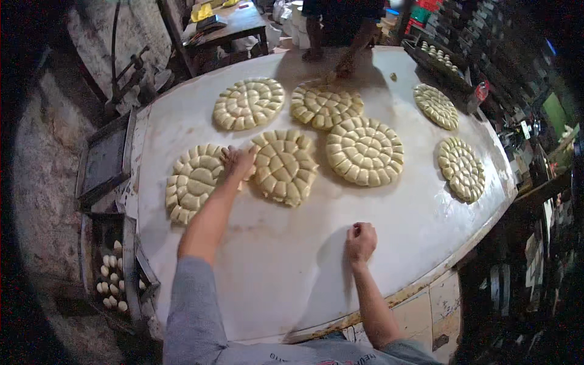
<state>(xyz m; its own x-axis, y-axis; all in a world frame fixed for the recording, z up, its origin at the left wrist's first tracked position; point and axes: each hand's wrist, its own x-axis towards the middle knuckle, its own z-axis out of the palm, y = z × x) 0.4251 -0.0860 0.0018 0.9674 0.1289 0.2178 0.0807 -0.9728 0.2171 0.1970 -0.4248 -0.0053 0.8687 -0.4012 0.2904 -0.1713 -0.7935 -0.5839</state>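
Reaching across a pale, flour-dusted bench (292, 274), a person's left hand (237, 162) rests with fingers curled on the gap between two round discs of cream-coloured dough, each scored into many small segments. The disc to its left (193, 181) is cut in curved rows of little blocks, with its lower edge uneven; the disc to its right (283, 165) is ragged in outline, its wedges pulling apart at the lower rim. Whether the left hand grips a piece of dough cannot be told. The right hand (361, 240) is closed in a loose fist, knuckles down on the bare bench, well apart from any dough and holding nothing that can be seen.

Five more scored dough discs lie farther out: one spiral-cut round (249, 103), one beside it (326, 106), a large neat round (365, 151) in the middle, and two smaller ones (436, 106) (462, 168) near the right rim. Another person's hand (345, 67) touches the far edge of the bench. A dark metal tray (114, 277) of small dough balls sits low at the left.
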